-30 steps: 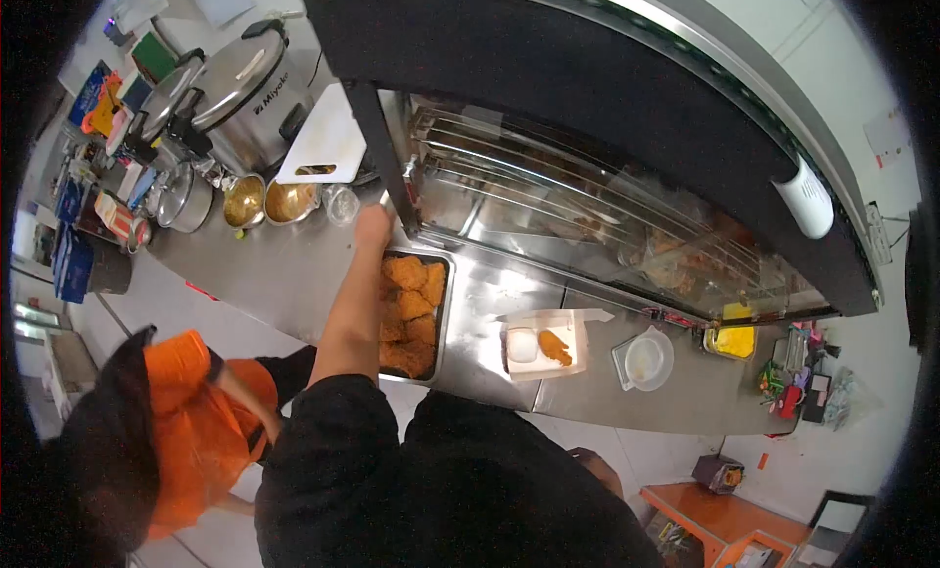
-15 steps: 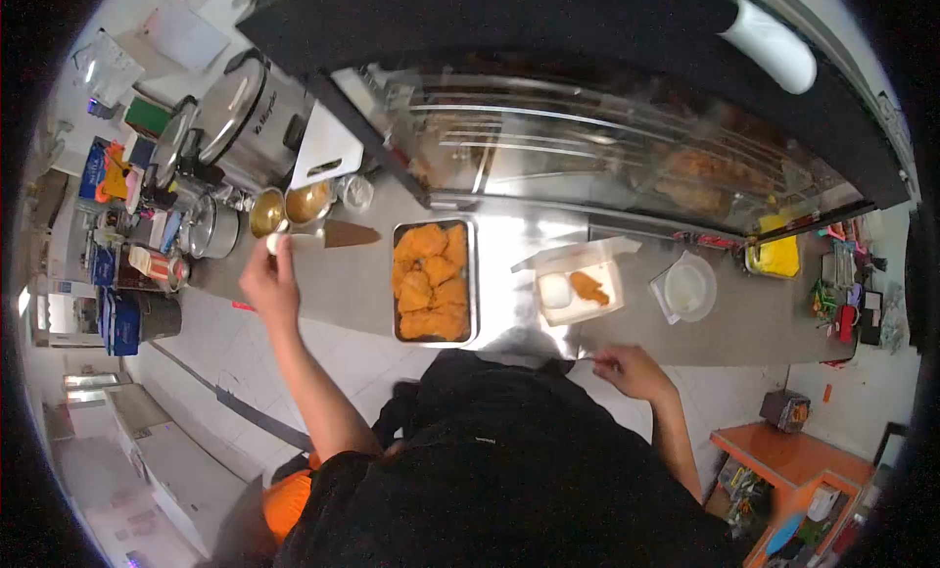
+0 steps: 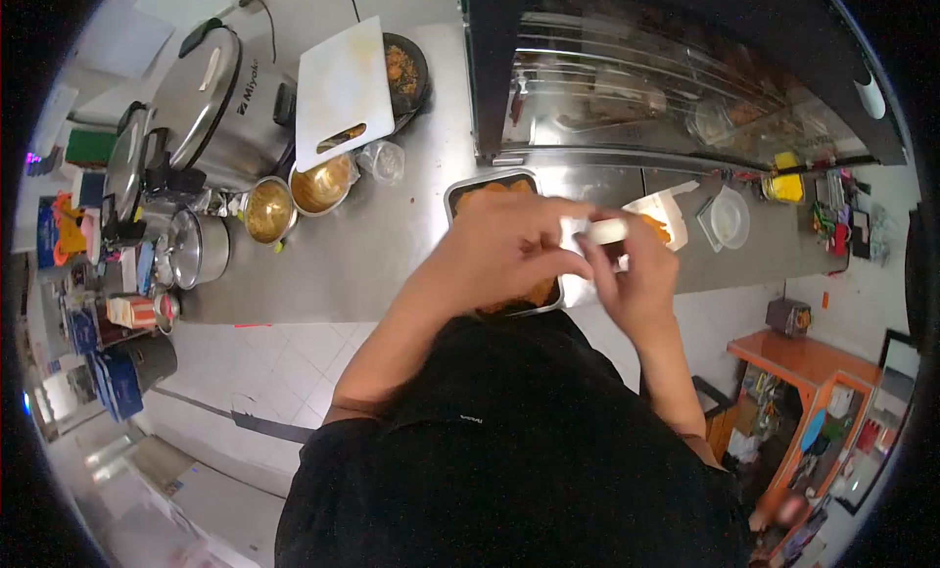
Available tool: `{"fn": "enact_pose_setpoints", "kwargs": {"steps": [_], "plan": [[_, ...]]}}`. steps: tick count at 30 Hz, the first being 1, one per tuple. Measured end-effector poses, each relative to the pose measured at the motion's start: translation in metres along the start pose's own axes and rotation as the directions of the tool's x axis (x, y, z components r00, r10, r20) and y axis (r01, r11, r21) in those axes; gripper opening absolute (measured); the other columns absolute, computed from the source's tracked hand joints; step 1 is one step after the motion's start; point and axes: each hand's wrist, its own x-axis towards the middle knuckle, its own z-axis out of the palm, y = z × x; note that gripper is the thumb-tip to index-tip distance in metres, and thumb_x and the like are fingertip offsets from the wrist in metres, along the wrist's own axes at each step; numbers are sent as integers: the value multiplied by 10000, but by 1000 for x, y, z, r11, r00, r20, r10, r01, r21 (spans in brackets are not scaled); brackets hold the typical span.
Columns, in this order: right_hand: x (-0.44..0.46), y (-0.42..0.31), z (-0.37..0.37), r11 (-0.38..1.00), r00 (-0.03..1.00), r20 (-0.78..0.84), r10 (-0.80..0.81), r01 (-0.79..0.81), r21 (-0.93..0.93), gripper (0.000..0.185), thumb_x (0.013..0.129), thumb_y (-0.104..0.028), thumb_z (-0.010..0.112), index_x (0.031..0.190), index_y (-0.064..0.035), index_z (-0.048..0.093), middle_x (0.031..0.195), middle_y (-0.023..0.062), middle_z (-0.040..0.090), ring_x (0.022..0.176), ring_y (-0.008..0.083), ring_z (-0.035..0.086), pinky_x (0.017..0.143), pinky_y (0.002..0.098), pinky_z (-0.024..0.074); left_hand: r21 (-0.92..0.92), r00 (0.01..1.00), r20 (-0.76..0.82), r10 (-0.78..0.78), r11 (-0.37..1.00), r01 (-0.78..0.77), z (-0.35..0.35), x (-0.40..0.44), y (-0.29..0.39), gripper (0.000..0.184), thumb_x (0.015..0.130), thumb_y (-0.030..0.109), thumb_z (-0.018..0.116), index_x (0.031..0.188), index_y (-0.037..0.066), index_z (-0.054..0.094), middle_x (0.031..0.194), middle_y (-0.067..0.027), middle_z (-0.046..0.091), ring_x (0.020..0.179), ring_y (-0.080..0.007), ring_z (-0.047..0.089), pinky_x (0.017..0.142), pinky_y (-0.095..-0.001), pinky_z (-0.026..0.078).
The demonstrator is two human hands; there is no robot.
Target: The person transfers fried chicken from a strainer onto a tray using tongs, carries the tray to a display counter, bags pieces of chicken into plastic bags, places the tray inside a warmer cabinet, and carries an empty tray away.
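Observation:
My left hand (image 3: 514, 250) is over the metal tray (image 3: 554, 307) of orange-brown fried pieces (image 3: 539, 292), covering much of it. Its thumb and index finger are apart, just left of my right hand (image 3: 636, 269). Between the thumb and fingers of my right hand is the white handle (image 3: 607, 231) of a tool whose other end I cannot make out. Behind that hand, an open carton (image 3: 671, 211) shows partly, with a fried piece (image 3: 654, 227) in it.
A glass display case (image 3: 627, 98) stands behind the tray. Left are a white cutting board (image 3: 343, 83), a dark pan (image 3: 416, 73), bowls (image 3: 269, 211) (image 3: 321, 184) and a large cooker (image 3: 215, 108). A round plastic container (image 3: 728, 217) lies right.
The view has shifted left. My left hand came back from the bowls with the white-handled tool, and my hands have met over the tray. The handle is now in my right hand.

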Motion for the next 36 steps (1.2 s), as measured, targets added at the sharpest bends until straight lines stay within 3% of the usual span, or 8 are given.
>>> {"fn": "enact_pose_setpoints", "kwargs": {"steps": [3, 8, 18, 22, 26, 29, 32, 36], "plan": [[-6, 8, 9, 998, 982, -186, 22, -9, 67, 216, 860, -20, 714, 1055, -20, 622, 1008, 117, 716, 787, 192, 711, 685, 303, 548, -244, 931, -85, -354, 914, 325, -20, -34, -66, 346, 895, 164, 748, 1225, 75, 693, 678, 24, 591, 597, -20, 502, 545, -207, 407], [-23, 1, 28, 964, 950, -259, 175, -111, 243, 255, 862, -19, 702, 1083, -20, 575, 992, 113, 732, 843, 181, 713, 745, 294, 556, 51, 858, -219, -466, 872, 487, -37, -104, -162, 290, 906, 139, 711, 1170, 18, 691, 677, -7, 588, 559, -49, 488, 513, -240, 391], [-18, 20, 67, 995, 987, -157, 33, -18, 95, 217, 876, -42, 676, 1076, -25, 595, 1049, 126, 692, 756, 199, 671, 686, 314, 547, -76, 833, -75, -549, 836, 544, -8, -143, -187, 303, 897, 128, 710, 1184, 35, 684, 759, -22, 629, 611, -85, 528, 591, -255, 451], [-3, 3, 58, 992, 979, 192, -67, 44, 119, 280, 875, -104, 680, 1133, -28, 601, 1092, 125, 676, 873, 280, 699, 780, 368, 556, -26, 839, -85, -538, 843, 538, -13, -145, -185, 289, 890, 116, 717, 1164, 29, 685, 769, -26, 630, 585, -76, 514, 558, -256, 439], [0, -11, 69, 997, 975, 221, -15, 0, 72, 205, 899, -73, 693, 1073, -18, 603, 1062, 135, 702, 915, 320, 708, 782, 362, 557, -37, 856, -119, -503, 864, 502, -23, -145, -189, 272, 880, 117, 727, 1134, 23, 692, 763, -41, 636, 549, -72, 512, 522, -248, 420], [-4, 3, 75, 994, 996, -57, 70, -74, -76, 251, 893, -121, 733, 1068, -2, 598, 935, 147, 731, 802, 277, 738, 692, 352, 575, -72, 841, -146, -521, 854, 516, -28, -147, -191, 265, 880, 108, 728, 1127, 21, 693, 768, -38, 644, 568, -63, 515, 530, -241, 421], [-7, 8, 76, 976, 939, -266, 217, -210, 56, 221, 910, -129, 732, 1033, 3, 603, 833, 134, 735, 705, 259, 736, 624, 329, 574, -109, 826, -169, -538, 843, 526, -30, -148, -189, 241, 896, 130, 718, 1108, 16, 700, 774, -26, 651, 572, -53, 503, 538, -238, 418], [-13, -31, 67, 950, 929, -210, -305, 312, 2, 266, 861, -109, 744, 1067, -2, 615, 1048, 124, 728, 879, 271, 732, 717, 367, 585, -254, 681, 116, -723, 642, 724, -45, -151, -163, 306, 989, 268, 617, 1143, 13, 686, 845, -45, 682, 644, -91, 585, 582, -250, 470]]}}
